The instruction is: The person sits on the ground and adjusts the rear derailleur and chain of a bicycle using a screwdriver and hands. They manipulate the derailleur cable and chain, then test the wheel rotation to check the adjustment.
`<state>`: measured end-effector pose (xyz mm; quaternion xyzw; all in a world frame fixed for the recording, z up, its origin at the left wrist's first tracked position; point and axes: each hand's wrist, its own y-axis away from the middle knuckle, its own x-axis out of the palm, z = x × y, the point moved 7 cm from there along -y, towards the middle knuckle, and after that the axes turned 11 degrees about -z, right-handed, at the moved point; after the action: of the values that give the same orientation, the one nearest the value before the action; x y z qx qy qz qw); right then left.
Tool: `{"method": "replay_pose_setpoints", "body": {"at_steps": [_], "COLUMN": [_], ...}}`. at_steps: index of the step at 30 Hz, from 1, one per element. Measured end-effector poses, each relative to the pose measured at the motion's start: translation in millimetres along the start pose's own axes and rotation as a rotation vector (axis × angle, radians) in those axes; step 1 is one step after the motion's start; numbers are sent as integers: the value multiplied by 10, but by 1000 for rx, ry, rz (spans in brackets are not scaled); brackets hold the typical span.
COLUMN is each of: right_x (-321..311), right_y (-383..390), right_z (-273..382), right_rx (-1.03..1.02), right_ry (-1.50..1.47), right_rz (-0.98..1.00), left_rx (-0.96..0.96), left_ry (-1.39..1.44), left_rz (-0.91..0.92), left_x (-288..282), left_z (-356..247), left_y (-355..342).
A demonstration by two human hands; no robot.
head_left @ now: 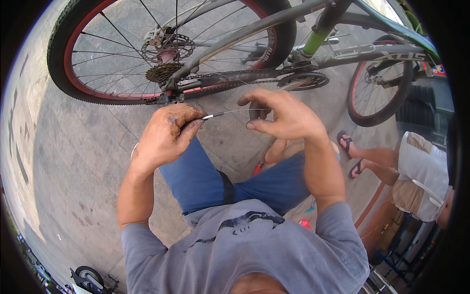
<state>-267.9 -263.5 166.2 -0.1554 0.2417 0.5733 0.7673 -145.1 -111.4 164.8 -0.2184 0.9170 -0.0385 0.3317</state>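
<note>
My left hand [171, 133], dirty with grease, pinches a brake or shift cable between thumb and forefinger; a short light sleeve [209, 117] and a dark end piece [218, 114] stick out from its fingertips. From there a thin bare wire [237, 110] runs right, toward my other hand. My right hand [289, 116] is held with thumb and fingers apart, blackened at the tips, and the wire passes at its fingers without a visible grip. Just beyond both hands stands a bicycle, its rear wheel [73, 81] with red rim above my left hand, beside the cassette [161, 73].
The bicycle's chainring [303, 81] and grey frame [254, 27] lie just past my right hand. A person in sandals and light shorts [418, 157] is at the right. Beyond them are stacked dark tyres [415, 105]. A red-handled object [258, 168] lies by my leg on paving [88, 161].
</note>
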Motion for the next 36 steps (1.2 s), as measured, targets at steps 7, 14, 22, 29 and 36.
{"method": "replay_pose_setpoints", "body": {"at_steps": [7,14,22,29,36], "right_x": [99,-32,43,256,93], "right_y": [-23,-80,-119,-123,-125], "right_z": [144,-45,48,-5,85], "right_rx": [-239,-38,-30,-39,-106], "right_ry": [77,-23,20,-32,-52], "right_rz": [42,-107,-90,-65,-68], "left_rx": [-66,-77,-20,-9,99], "left_ry": [23,37,-54,-13,-72], "left_rz": [25,-10,-61,-53,-151], "left_x": [3,-40,-53,91,35], "left_z": [12,-45,-29,-31,-84], "left_y": [40,16,-15,-29,-12]}}
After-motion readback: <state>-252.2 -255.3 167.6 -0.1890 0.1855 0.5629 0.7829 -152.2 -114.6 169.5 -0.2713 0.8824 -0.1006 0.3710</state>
